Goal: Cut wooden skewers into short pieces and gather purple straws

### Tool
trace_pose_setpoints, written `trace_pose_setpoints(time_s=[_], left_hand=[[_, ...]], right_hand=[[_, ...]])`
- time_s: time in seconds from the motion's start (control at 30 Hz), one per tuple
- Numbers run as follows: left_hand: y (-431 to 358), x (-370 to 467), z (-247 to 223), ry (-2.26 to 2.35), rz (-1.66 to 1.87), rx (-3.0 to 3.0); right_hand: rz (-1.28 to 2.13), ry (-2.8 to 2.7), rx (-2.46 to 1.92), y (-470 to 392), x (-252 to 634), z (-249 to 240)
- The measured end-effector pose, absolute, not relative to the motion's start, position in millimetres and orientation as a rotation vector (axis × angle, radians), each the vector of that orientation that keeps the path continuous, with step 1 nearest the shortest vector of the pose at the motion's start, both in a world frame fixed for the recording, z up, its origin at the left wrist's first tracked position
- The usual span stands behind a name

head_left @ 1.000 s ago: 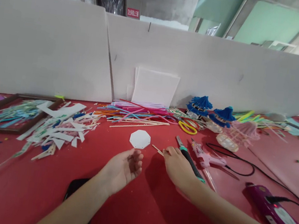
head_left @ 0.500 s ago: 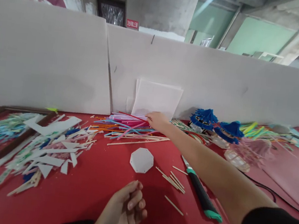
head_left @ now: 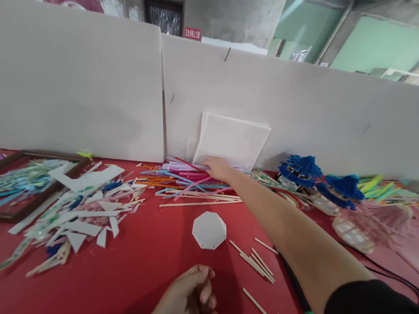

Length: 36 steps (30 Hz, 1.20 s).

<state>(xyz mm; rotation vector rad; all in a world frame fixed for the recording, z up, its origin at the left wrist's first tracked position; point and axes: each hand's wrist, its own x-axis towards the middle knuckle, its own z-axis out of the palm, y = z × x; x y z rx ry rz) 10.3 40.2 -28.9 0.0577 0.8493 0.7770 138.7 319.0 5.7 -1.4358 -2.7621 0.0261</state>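
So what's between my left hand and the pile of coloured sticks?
In the head view, going forward from your left hand, first comes the white octagon, then some long pale sticks along the near edge of the coloured pile.

Red is shown by the table [head_left: 131, 280], white with dark edge dots by the octagon [head_left: 209, 230], pale tan by the sticks [head_left: 257, 305], and mixed pink, blue and orange by the strips [head_left: 191, 178].

The red tabletop [head_left: 119, 281] looked smooth and glossy, the white octagon [head_left: 209, 230] matt, the near right sticks [head_left: 257, 305] plain wood.
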Motion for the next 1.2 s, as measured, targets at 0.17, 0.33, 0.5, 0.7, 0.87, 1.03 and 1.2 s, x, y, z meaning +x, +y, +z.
trace_pose_setpoints(time_s=[0.17,0.33,0.5,0.7,0.87,1.03,1.2], left_hand=[[40.2,10.8,-27.3,0.874,0.789,0.021],[39.7,10.4,-25.3,0.889,0.794,0.018],[40.0,10.6,-22.5,0.904,0.79,0.019],[41.0,11.6,-22.0,0.919,0.798,0.001],[42.3,11.9,-19.0,0.936,0.8,-0.003],[42.1,11.5,-18.2,0.918,0.809,-0.013],[41.4,10.9,-20.8,0.921,0.809,-0.015]], right_hand=[[0.046,-2.625,-1.497,319.9,143.2,12.1],[0.115,-2.531,-1.52,316.2,151.6,26.0],[0.172,-2.521,-1.507,315.2,155.9,32.3],[0.198,-2.573,-1.49,320.9,159.4,25.9],[0.204,-2.637,-1.477,320.4,166.8,19.9],[0.129,-2.59,-1.462,318.9,169.4,25.8],[0.066,-2.594,-1.466,325.8,171.2,37.6]])
